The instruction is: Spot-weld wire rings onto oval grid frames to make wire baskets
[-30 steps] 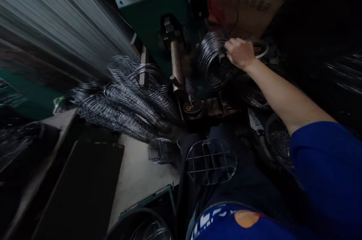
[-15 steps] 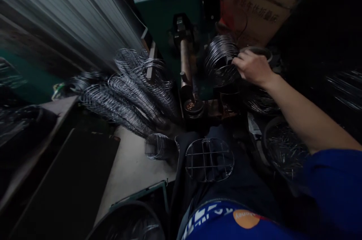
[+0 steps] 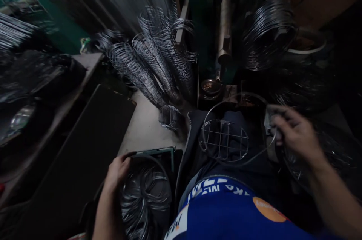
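Observation:
My right hand (image 3: 294, 128) is closed on a large thin wire ring (image 3: 210, 113), which hangs over my lap. A round wire grid (image 3: 224, 140) with crossing bars lies on my thighs, seen through the ring. At the lower left, my left hand (image 3: 120, 166) is at the rim of a round container (image 3: 165, 170) that holds many curved wire pieces (image 3: 141, 198). Its fingers are bent over the rim, and their tips are hard to make out.
Stacks of wire rings (image 3: 152, 68) lean at the left centre. A machine arm (image 3: 224, 28) stands ahead above a small dish (image 3: 210, 87). A wire coil (image 3: 270, 34) hangs to its right. A dark board (image 3: 93, 145) slants at the left.
My right hand has come down and back from the wire coil and now holds a ring. My left hand has entered at the lower left. The view has shifted left and down.

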A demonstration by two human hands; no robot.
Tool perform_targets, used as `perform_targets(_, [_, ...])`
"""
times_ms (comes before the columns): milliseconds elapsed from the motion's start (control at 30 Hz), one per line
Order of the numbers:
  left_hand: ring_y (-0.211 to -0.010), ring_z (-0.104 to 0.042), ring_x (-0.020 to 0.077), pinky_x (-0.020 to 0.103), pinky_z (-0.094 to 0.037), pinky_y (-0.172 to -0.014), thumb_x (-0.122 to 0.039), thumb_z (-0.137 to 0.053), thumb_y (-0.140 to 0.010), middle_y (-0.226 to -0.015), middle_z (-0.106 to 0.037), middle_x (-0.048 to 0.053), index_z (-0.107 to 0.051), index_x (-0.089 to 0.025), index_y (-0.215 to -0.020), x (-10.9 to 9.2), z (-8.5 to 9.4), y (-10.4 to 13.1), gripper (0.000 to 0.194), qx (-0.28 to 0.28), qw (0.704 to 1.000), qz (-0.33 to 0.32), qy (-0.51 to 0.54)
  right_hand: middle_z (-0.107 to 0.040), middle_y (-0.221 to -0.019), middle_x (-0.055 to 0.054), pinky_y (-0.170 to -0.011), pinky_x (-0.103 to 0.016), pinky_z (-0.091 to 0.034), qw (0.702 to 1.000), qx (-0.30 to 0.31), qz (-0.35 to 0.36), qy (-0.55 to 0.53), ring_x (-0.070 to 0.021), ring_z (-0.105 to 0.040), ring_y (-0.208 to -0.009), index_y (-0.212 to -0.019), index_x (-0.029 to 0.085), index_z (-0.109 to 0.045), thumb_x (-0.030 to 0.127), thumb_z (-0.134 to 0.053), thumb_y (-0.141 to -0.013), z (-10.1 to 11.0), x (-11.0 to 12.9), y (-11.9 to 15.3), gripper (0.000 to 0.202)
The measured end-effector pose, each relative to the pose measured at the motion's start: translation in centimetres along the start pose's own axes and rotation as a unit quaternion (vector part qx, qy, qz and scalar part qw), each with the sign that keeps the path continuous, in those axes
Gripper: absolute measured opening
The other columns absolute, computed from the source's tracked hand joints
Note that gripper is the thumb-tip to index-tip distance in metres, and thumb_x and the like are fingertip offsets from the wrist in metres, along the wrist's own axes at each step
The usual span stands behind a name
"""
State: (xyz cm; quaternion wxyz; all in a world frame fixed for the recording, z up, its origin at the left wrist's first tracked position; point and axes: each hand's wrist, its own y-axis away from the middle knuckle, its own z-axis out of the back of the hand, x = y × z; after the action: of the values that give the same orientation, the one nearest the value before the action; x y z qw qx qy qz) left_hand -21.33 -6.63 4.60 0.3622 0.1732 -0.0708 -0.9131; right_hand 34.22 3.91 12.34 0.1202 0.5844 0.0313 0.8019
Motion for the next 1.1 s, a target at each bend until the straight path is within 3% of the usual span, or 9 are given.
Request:
perform_targets(100, [-0.087,-0.071,0.0293,0.034,-0.055,-0.071,-0.035,-0.051,-0.073,-0.089,-0.077,0.011,-0.078,-0.013,-0.11,-3.2,-2.4,0.5,0.051,0.073,0.995,0.0,0.075,-0.058,-0.081,0.001,-0.035,-0.028,-0.05,0.992,0.035,-0.067,-0.098,-0.0122,-0.052,-0.048,-0.125,0.03,-0.063,0.056,-0.072,-0.082,-4.1,-5.8,3.6,0.051])
perform_targets(200, [-0.069,-0.066,0.0206,0.029,-0.052,-0.063,-0.056,-0.051,-0.085,-0.083,-0.073,0.007,-0.068,-0.012,-0.131,-8.2,-5.3,3.2,0.065,0.163,0.958,-0.07,0.227,-0.06,-0.084,0.001,-0.042,-0.027,-0.055,0.988,0.014,-0.097,-0.122,-0.0119,-0.058,-0.051,-0.125,0.026,-0.058,0.053,-0.073,-0.083,-6.2,-9.2,6.2,0.053])
perform_targets(300, [-0.076,-0.068,0.0194,0.031,-0.057,-0.072,-0.062,-0.055,-0.088,-0.096,-0.076,0.009,-0.062,-0.015,-0.138,-13.7,-8.7,6.0,0.069,0.254,0.896,-0.146,0.333,-0.062,-0.083,0.001,-0.048,-0.026,-0.057,0.989,0.012,-0.098,-0.113,-0.0133,-0.063,-0.055,-0.13,0.025,-0.054,0.05,-0.074,-0.083,-6.6,-10.0,7.0,0.057])
perform_targets(433, [-0.117,-0.067,0.0264,0.04,-0.052,-0.106,-0.05,-0.06,-0.091,-0.126,-0.072,0.012,-0.065,-0.015,-0.135,-18.1,-12.3,7.7,0.056,0.249,0.858,-0.236,0.382,-0.062,-0.088,0.001,-0.045,-0.024,-0.054,0.99,0.023,-0.097,-0.096,-0.0124,-0.063,-0.053,-0.137,0.024,-0.05,0.049,-0.072,-0.083,-6.4,-9.7,6.1,0.063])
perform_targets(533, [-0.122,-0.065,0.0257,0.04,-0.048,-0.11,-0.039,-0.059,-0.093,-0.131,-0.07,0.012,-0.066,-0.016,-0.133,-18.5,-13.0,8.2,0.047,0.195,0.866,-0.277,0.368,-0.064,-0.097,-0.002,-0.038,-0.024,-0.049,0.991,0.023,-0.1,-0.09,-0.0107,-0.059,-0.047,-0.13,0.024,-0.051,0.051,-0.073,-0.082,-6.3,-9.9,5.0,0.06])
perform_targets(733, [-0.11,-0.068,0.0221,0.035,-0.053,-0.098,-0.035,-0.054,-0.099,-0.12,-0.072,0.011,-0.063,-0.018,-0.138,-17.9,-12.3,7.9,0.043,0.187,0.868,-0.311,0.339,-0.058,-0.066,0.003,-0.035,-0.022,-0.044,0.996,0.007,-0.087,-0.035,-0.0109,-0.051,-0.04,-0.105,0.021,-0.057,0.059,-0.071,-0.084,-5.9,-10.9,3.8,0.045])
perform_targets(967, [-0.093,-0.069,0.0189,0.032,-0.054,-0.088,-0.024,-0.049,-0.099,-0.106,-0.074,0.01,-0.058,-0.017,-0.142,-18.7,-13.0,6.0,0.045,0.189,0.868,-0.367,0.275,-0.052,-0.058,0.005,-0.038,-0.022,-0.043,0.996,0.028,-0.076,0.041,-0.0119,-0.048,-0.042,-0.138,0.021,-0.06,0.051,-0.06,-0.094,-6.4,-11.9,4.2,0.053])
perform_targets(1033, [-0.092,-0.07,0.0191,0.031,-0.055,-0.087,-0.021,-0.049,-0.098,-0.108,-0.075,0.01,-0.059,-0.017,-0.141,-18.9,-12.9,5.7,0.045,0.195,0.868,-0.369,0.268,-0.062,-0.064,0.0,-0.042,-0.025,-0.048,0.996,0.019,-0.044,0.069,-0.0153,-0.057,-0.048,-0.139,0.021,-0.062,0.048,-0.057,-0.095,-6.4,-12.1,4.0,0.052])
perform_targets(1100, [-0.093,-0.072,0.0198,0.031,-0.056,-0.086,-0.021,-0.05,-0.097,-0.108,-0.076,0.01,-0.06,-0.017,-0.14,-19.0,-12.8,5.6,0.045,0.201,0.868,-0.365,0.268,-0.074,-0.084,-0.006,-0.056,-0.03,-0.058,0.995,0.012,-0.002,0.104,-0.0208,-0.069,-0.067,-0.138,0.022,-0.065,0.046,-0.056,-0.096,-6.4,-12.4,3.8,0.049])
